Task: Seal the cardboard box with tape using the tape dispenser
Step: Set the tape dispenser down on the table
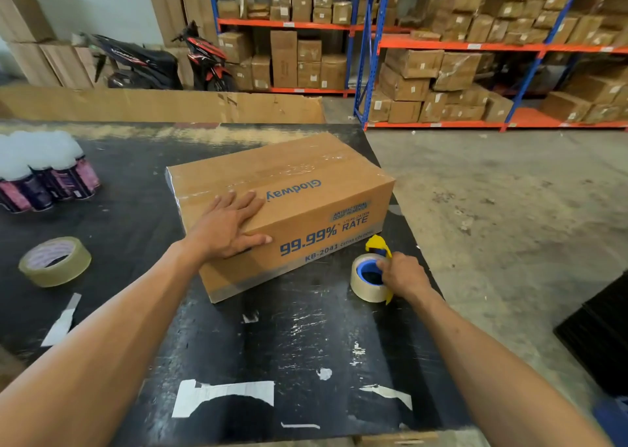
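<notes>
A brown cardboard box (306, 188) with blue print lies closed on the black table (272, 344), and clear tape runs along its top seam and over its left end. My left hand (227, 227) rests flat on the box's near top edge, fingers spread. To the right of the box, on the table, sits the tape dispenser (368, 276), a clear tape roll on a blue core with a yellow blade guard. My right hand (402, 275) grips it from the right side, fingers at the core.
A spare roll of tape (54, 261) lies at the table's left. Spray cans (44, 178) with white caps stand at the far left. The table's right edge runs close to the dispenser. Shelves of cartons and two motorbikes stand behind.
</notes>
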### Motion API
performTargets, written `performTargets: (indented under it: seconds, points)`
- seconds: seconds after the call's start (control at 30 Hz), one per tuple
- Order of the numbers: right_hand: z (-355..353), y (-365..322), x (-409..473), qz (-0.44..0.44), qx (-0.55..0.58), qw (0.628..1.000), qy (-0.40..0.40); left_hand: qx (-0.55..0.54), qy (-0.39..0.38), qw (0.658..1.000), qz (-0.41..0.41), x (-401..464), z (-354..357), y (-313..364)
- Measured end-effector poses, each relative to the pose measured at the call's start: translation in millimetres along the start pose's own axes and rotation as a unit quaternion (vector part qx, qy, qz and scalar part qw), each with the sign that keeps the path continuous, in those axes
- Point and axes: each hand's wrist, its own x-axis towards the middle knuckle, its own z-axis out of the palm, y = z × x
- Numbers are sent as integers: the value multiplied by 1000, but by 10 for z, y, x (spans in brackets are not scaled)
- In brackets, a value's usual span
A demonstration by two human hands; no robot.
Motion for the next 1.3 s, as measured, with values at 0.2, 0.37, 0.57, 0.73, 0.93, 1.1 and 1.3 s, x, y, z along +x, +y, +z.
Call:
performTargets:
  seconds: [0.2,0.37,0.57,0.73,0.93,1.1,1.3]
  points:
    - [-411,-260,85,-101,-60,988,101,10,-4,1000,1,-5,-28,4]
    - [-833,-947,334,-258,-162,946,110,27,-9,1000,-1,-33,-72,51]
    - [-654,-1270,325,-302,-181,934,62,78,-49,995,-39,-116,-154,-197]
    - [-496,-1463,152,-325,-160,927,98,162,-117,974,-110,-48,-291,-276]
    - [-245,-1379,73,-304,-140,935,117,106,-40,987,-113,-103,-132,-354]
    - [-199,-1409,7,-278,-145,941,123,87,-57,990,-100,-4,-171,-429]
    - [-223,-1434,-17,-268,-154,945,106,95,-57,988,-103,10,-154,-429]
